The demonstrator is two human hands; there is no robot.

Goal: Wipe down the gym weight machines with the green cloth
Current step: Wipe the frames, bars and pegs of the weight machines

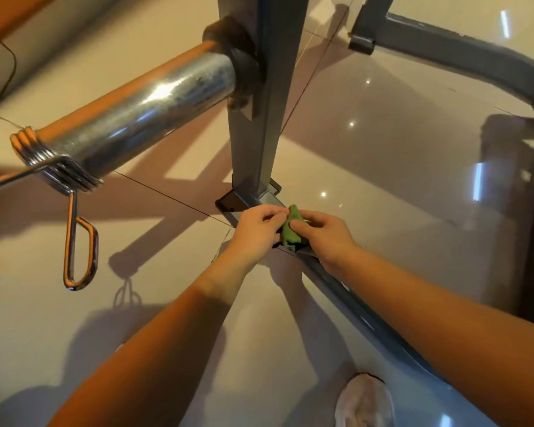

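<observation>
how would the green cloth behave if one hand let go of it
Probably floppy: the green cloth is bunched into folds between the left hand and right hand, so it would likely droop from one pinch. It looks small and thin, so probably light. Being soft fabric, it seems unlikely to roll or slide off the grey base rail.

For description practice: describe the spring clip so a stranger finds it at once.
Find the thick steel bar jutting from the grey post. At its free end sits the spring clip: the only coiled wire, with a looped handle hanging down.
</observation>
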